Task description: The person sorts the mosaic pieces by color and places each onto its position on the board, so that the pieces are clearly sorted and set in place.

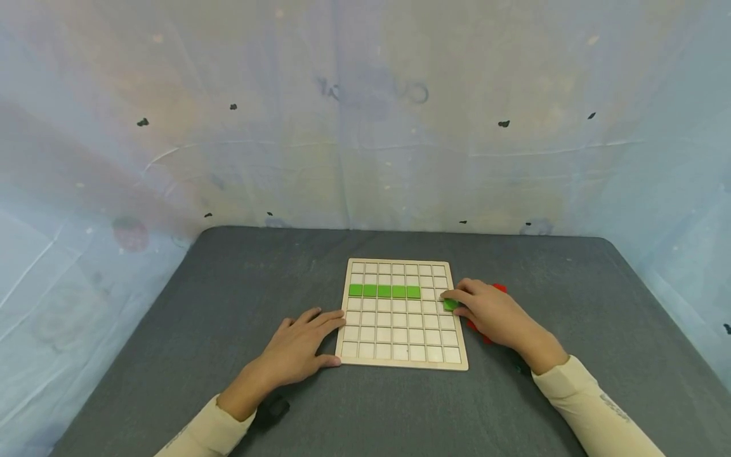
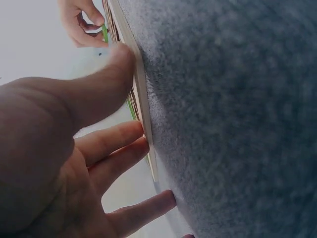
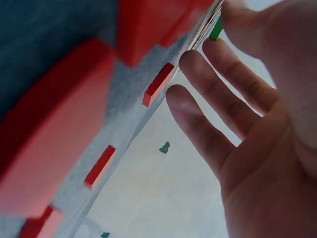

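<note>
A wooden grid board [image 1: 400, 365] lies on the dark table, with several green square tiles [image 1: 384, 291] side by side in its third row from the far edge. At the board's right edge my right hand [image 1: 493, 314] pinches another green tile [image 1: 450, 305] between thumb and finger, tilted over the right-hand columns. In the right wrist view that tile [image 3: 216, 29] shows edge-on by the fingertips. My left hand [image 1: 298, 349] rests at the board's left edge, its fingers spread. The left wrist view has its thumb and two fingertips right at the wooden rim [image 2: 141, 84].
Red pieces [image 1: 500, 287] lie on the table right of the board, partly hidden under the right hand. The right wrist view shows several red blocks [image 3: 158, 84] close to that hand. A pale sheet with dark marks [image 1: 400, 158] hangs behind the table [image 1: 274, 260].
</note>
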Demonstrator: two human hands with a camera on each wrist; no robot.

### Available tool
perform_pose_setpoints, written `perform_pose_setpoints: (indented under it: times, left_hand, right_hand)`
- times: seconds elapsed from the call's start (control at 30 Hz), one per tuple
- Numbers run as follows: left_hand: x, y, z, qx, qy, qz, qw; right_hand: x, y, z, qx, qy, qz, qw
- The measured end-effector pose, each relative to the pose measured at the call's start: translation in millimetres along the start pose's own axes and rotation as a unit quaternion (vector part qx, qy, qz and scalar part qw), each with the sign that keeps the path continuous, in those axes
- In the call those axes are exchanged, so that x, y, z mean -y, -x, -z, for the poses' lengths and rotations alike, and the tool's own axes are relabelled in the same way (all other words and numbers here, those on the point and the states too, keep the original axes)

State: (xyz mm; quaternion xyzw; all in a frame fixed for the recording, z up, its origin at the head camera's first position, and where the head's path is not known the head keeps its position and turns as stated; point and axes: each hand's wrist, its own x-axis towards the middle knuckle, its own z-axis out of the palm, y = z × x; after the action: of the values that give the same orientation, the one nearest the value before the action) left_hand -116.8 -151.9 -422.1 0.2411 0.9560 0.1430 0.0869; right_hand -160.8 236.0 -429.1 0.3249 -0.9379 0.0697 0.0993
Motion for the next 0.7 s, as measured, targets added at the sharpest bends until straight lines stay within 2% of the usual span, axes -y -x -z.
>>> perform_pose_setpoints:
  times: [0.13, 0.37, 0.7]
  left_hand:
    - [0.6, 0.1, -0.6, -0.003, 0.000, -0.001, 1.0000]
    - [-0.2, -0.9, -0.6, -0.001, -0.003, 0.004, 1.0000]
    - [-0.4, -1.3, -1.7, -0.003, -0.004, 0.005, 1.0000]
  right_hand:
    - [2, -4.5, -1, 0.002, 0.007, 0.003, 1.0000]
    - [5, -13.2, -4, -0.019, 0.012, 0.024, 0.9994]
    - [7, -25.7, -5, 0.002, 0.010, 0.013, 0.9999]
